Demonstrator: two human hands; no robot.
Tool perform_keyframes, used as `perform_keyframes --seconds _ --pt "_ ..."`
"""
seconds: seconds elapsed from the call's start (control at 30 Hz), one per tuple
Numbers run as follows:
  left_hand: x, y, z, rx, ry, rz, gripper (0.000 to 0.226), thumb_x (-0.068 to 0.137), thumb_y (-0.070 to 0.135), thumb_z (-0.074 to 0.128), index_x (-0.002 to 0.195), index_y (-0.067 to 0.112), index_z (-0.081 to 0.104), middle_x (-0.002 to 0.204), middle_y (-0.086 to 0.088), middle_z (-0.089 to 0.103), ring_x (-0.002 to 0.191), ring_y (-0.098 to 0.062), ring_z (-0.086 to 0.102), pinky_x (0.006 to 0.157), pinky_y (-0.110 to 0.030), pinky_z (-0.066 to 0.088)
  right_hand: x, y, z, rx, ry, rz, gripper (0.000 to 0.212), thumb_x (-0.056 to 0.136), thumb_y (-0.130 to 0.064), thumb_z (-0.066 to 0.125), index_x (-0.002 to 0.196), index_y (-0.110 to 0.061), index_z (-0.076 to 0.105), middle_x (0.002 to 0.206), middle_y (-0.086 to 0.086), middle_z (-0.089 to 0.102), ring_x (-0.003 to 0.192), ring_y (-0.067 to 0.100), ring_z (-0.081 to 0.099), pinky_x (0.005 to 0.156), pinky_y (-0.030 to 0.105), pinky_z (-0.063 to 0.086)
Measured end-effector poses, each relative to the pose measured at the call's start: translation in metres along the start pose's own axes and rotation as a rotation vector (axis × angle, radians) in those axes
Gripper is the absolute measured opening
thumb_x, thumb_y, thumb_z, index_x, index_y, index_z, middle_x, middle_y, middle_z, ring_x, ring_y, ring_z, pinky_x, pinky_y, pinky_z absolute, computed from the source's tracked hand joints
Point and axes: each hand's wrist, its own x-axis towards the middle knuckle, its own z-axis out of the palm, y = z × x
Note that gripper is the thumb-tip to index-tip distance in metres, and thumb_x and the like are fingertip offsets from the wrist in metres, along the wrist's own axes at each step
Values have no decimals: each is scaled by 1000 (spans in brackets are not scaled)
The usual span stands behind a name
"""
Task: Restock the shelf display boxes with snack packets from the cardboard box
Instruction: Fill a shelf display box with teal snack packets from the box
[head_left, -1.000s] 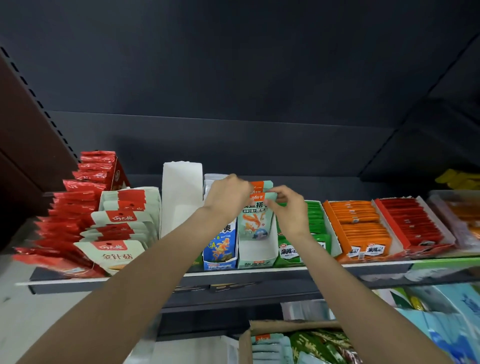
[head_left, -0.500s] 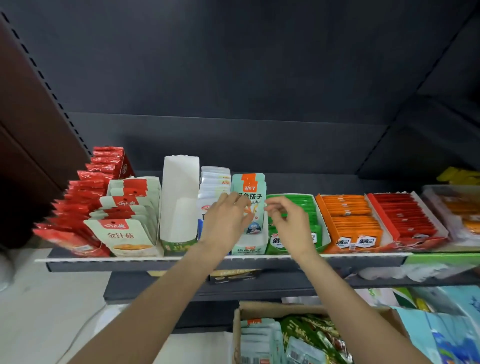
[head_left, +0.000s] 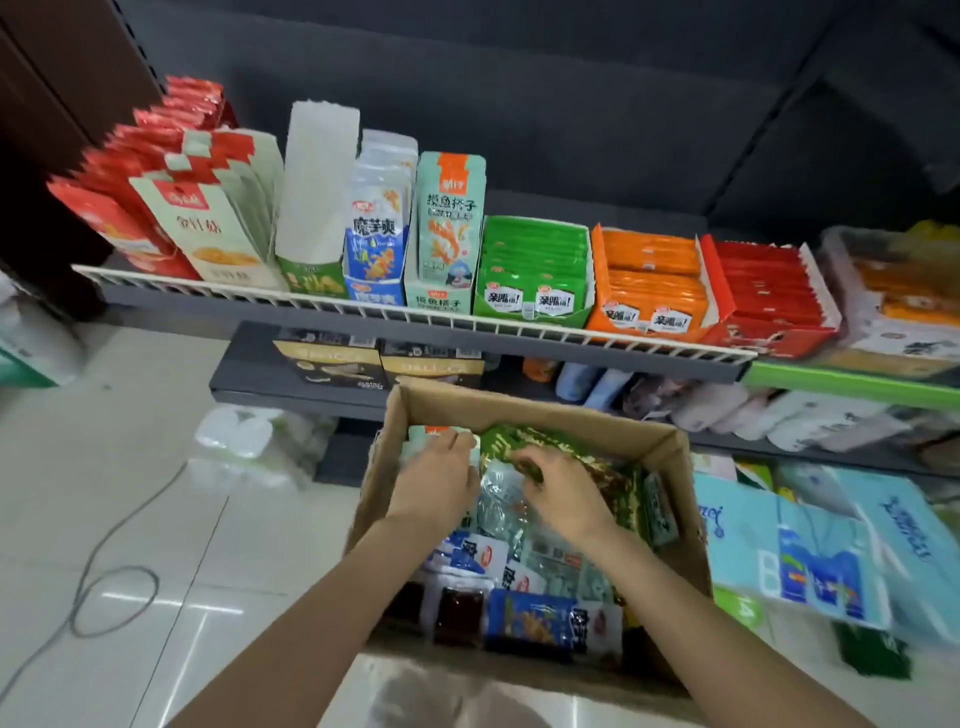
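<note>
1. Two hands are reaching down into the cardboard box (head_left: 657, 449), which is sitting on the floor just near of the shelf (head_left: 415, 314).
2. Left hand (head_left: 434, 480) is lying over the pale green packets (head_left: 418, 434) at the box's far left, fingers curling onto them; a firm grip cannot be told.
3. Right hand (head_left: 563, 491) is curling its fingers round a dark green packet (head_left: 511, 441) at the far middle.
4. Blue snack packets (head_left: 540, 621) are filling the near part.
5. Display boxes are standing along the shelf; the pale green display box (head_left: 439, 299) is showing one upright packet.
</note>
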Motion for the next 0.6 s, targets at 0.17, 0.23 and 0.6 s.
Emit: perform_keyframes --seconds 0.17,0.23,0.6 --pt "-23 -29 54 117 -395 -175 87 93 41 52 151 15 -7 158 -2 -17 145 -25 -14 119 -42 4 -17 28 24 -125 -192 16 69 93 -19 57 150 -15 20 158 2 11 145 20 14 116 26 10" --pt "-29 -38 64 131 -450 -173 98 89 47 56 150 16 -14 155 -1 -25 143 -25 -20 119 -43 2 -18 33 30 -144 -178 -2 78 88 -13 64 151 -14 17 157 1 8 144 21 11 116 25 8" --pt "-25 -37 74 153 -383 -203 101 82 49 66 151 16 0 159 2 -10 147 -21 -1 118 -39 15 4 40 29 -285 -78 26 52 78 -26 75 118 -21 41 111 1 52 104 21 52 72 35 47"
